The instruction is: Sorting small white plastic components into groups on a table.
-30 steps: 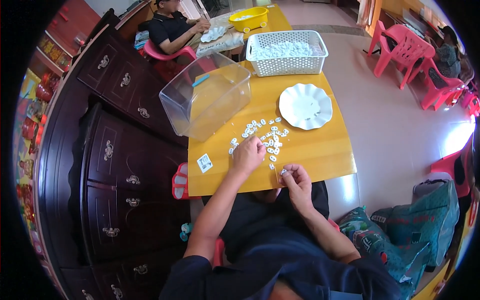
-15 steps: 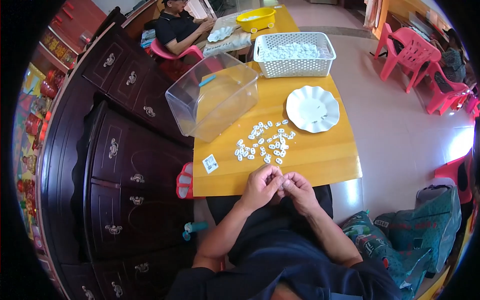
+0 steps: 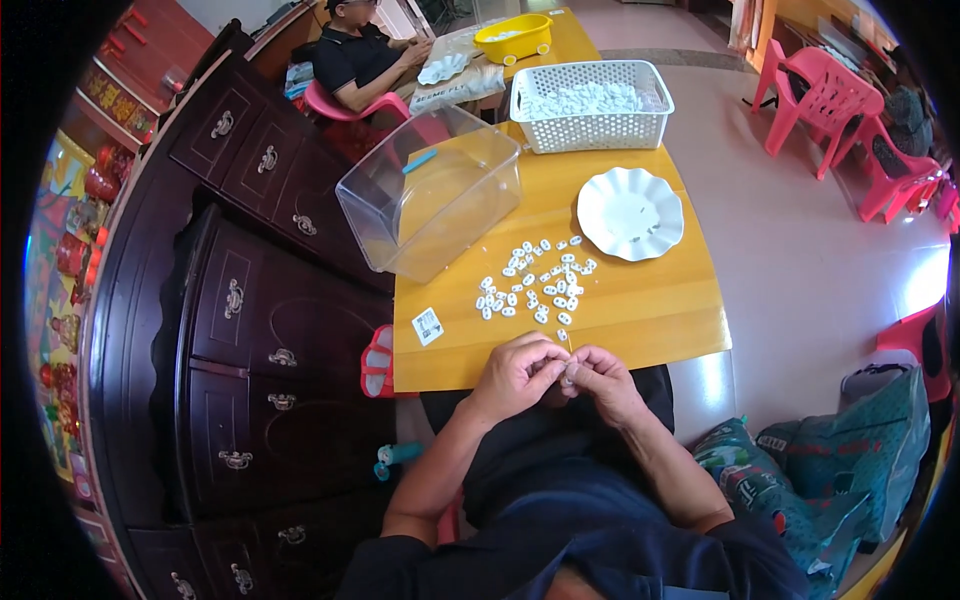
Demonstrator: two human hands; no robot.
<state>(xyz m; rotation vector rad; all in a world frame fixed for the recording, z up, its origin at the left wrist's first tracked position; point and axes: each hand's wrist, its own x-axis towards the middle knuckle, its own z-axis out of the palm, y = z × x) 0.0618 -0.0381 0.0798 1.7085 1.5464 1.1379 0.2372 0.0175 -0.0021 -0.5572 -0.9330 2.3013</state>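
Note:
Both hands meet just over the table's near edge, fingertips pinched together. My left hand and my right hand are closed around something tiny and pale, mostly hidden by the fingers. A thin light strand sticks up from between the fingertips. Just beyond them lies a scatter of small white oval pieces, each with two dark spots, on the yellow wooden table. To the far right of these pieces sits a white plate with a wavy rim, holding a few small pale bits.
A clear plastic bin with a blue stick-like thing stands at the left. Behind is a white perforated basket full of white pieces. A person sits by a yellow tub. Dark drawers flank the left; green bags lie right.
The whole view has shifted slightly. My hands stay pinched together at the same spot, with the fingers a little rearranged; the thin strand now shows above them.

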